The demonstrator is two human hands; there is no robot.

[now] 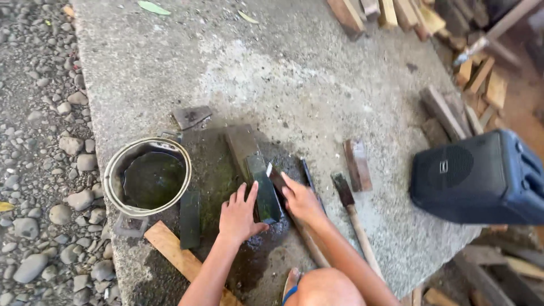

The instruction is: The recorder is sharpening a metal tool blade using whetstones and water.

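A dark green sharpening stone [265, 192] lies on the wet patch of a concrete slab [294, 73]. My left hand [238, 214] rests flat beside it, thumb against the stone's near left edge. My right hand [300, 199] presses a chisel blade [275, 175] against the stone's right side; its wooden handle [310, 245] runs back under my wrist. A brown block [241, 143] lies just beyond the stone.
A metal pot of dark water [148, 177] stands at the left. A dark flat stone [190, 220] and a wooden plank [175, 255] lie near it. Another chisel [354, 218], a brown brick [358, 164], a black speaker [481, 178] and stacked wood [453, 34] sit right. Gravel [39, 170] borders the slab.
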